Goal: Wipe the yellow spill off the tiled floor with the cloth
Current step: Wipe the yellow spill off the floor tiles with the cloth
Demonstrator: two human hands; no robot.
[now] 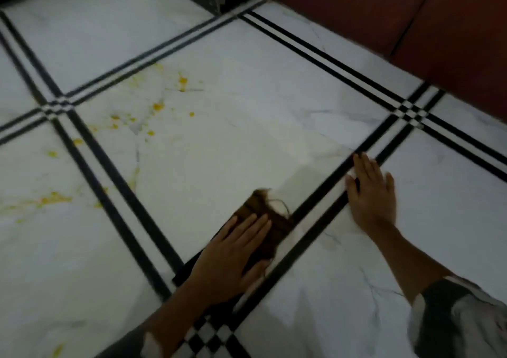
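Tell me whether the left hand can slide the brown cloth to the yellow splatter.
Probably yes: the left hand presses the brown cloth, and only bare white tile lies before the yellow splatter.

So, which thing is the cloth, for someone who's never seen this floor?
Start at the white tiled floor with black double stripes and look to its near middle. Under the flat left hand lies the cloth: brown, frayed, the only fabric on the tiles, well right of the yellow spill.

light: dim | blur: motion (hands softest) | edges: bowed
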